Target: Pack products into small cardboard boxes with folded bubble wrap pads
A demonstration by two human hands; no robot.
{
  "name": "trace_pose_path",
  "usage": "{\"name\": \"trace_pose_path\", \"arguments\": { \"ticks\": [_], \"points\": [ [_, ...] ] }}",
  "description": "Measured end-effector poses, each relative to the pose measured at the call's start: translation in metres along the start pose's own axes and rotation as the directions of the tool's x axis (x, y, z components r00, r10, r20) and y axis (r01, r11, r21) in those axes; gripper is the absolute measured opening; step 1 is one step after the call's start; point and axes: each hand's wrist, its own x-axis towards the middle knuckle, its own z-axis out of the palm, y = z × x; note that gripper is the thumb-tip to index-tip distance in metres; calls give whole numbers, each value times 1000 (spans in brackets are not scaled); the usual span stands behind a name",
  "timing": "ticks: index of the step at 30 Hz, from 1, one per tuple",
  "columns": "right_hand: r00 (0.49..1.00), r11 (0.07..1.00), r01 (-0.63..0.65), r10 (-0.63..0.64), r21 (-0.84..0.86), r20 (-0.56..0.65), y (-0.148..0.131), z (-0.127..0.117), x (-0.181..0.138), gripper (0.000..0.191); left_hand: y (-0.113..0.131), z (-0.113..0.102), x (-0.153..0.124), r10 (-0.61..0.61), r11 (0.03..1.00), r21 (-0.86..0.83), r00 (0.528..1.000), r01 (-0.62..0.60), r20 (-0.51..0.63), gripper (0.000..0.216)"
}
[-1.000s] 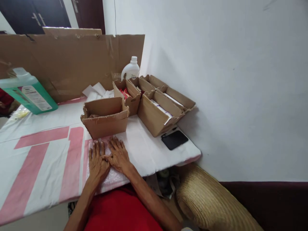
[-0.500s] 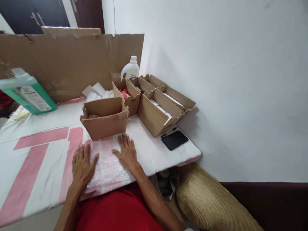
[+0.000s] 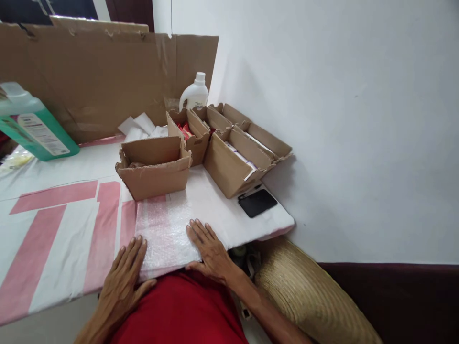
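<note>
The person's left hand [image 3: 122, 274] and right hand [image 3: 211, 249] lie open, fingers outstretched, gripping nothing, along opposite sides of a clear, flat bubble-wrap sheet [image 3: 165, 243]. It sits between them at the near edge of the white-and-pink covered table [image 3: 73, 253], about equally close to both, its long axis seemingly pointing towards an open brown cardboard box [image 3: 158, 180].

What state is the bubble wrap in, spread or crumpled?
Spread: the bubble wrap lies flat on the cloth, left hand and right hand at its sides. Whether it's doubled, I cannot tell.
</note>
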Motion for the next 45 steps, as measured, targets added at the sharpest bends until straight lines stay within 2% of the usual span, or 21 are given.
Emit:
{"name": "trace_pose_path", "arguments": {
  "ticks": [2,6,8,10,12,16,19,22,25,28,31,35,40,45],
  "points": [
    [998,998,66,-66,-3,20,7,-4,-13,98,-4,-8,-15,21,1000,15,1000,-21,1,84],
    [987,986,162,-162,-33,12,14,-5,-26,65,-6,-21,-31,59,998,12,998,-58,-26,69],
    [985,985,169,-170,-34,-24,14,-2,-27,57,-5,-24,-33,63,998,-28,997,-64,-44,77],
    [987,988,154,-154,1,-42,15,-2,-26,52,-5,-26,-31,29,993,-114,998,-35,-51,88],
    [993,991,114,-111,67,-45,16,-5,-23,51,-9,-27,-26,-36,974,-226,998,24,-49,85],
    [998,975,25,-13,222,-57,19,-15,-17,47,-25,-24,-13,-126,911,-401,991,94,-55,57],
    [987,938,-18,73,347,-145,18,-16,-11,30,-32,-22,-3,-193,851,-506,980,143,-48,37],
    [941,891,-116,240,439,-237,11,-12,0,22,-27,-21,6,-365,759,-570,931,315,29,19],
    [870,854,-234,397,464,-293,-2,-6,10,28,-19,-19,11,-523,672,-575,849,466,76,30],
    [811,844,-305,473,442,-343,-15,1,17,28,-13,-13,16,-606,660,-544,795,518,21,32],
    [776,861,-346,486,372,-402,-23,10,22,28,-11,-7,22,-661,660,-496,750,564,-27,33],
    [762,871,-432,492,235,-421,-28,19,28,30,-5,-5,32,-717,646,-412,696,642,-39,33],
    [746,844,-529,509,81,-430,-30,23,35,27,-1,-7,42,-774,602,-295,633,743,16,36],
    [745,845,-535,471,-2,-473,-28,27,42,27,-3,-4,45,-766,613,-262,642,746,36,36]
  ]
}}
